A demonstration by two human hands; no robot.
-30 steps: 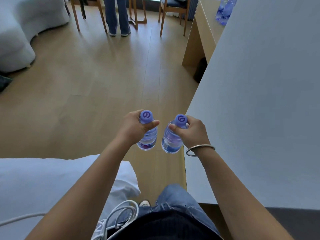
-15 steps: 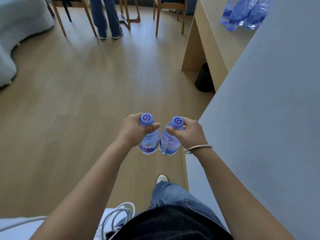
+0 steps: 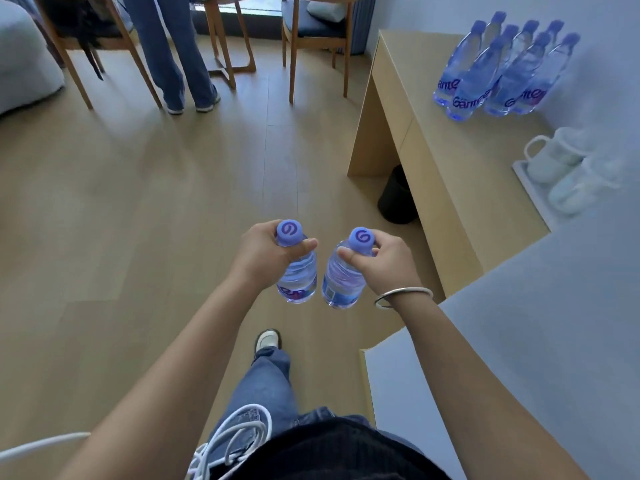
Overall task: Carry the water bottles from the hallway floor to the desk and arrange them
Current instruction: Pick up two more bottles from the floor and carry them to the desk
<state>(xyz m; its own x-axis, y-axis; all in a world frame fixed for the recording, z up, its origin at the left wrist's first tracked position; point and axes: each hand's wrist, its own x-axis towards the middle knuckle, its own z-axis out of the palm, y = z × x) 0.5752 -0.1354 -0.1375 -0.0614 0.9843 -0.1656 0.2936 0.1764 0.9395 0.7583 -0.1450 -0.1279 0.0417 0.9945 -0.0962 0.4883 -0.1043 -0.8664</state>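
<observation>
I hold two clear water bottles with purple caps upright over the wooden floor. My left hand (image 3: 265, 256) grips the neck of the left bottle (image 3: 298, 280). My right hand (image 3: 382, 263) grips the neck of the right bottle (image 3: 341, 284); a silver bangle sits on that wrist. The two bottles hang side by side, almost touching. The light wooden desk (image 3: 426, 157) stands ahead on the right. Several matching bottles (image 3: 502, 74) stand grouped at its far end by the wall.
A white tray with white mugs (image 3: 561, 168) sits on the desk nearer me. A black bin (image 3: 396, 197) stands under the desk. A grey wall corner (image 3: 536, 323) juts in close on my right. Another person's legs (image 3: 173, 53) and wooden chairs (image 3: 313, 39) are ahead.
I have walked forward along the floor; the white bedding at lower left has dropped out of view and the desk with its bottles has come nearer. Both hands keep their bottles.
</observation>
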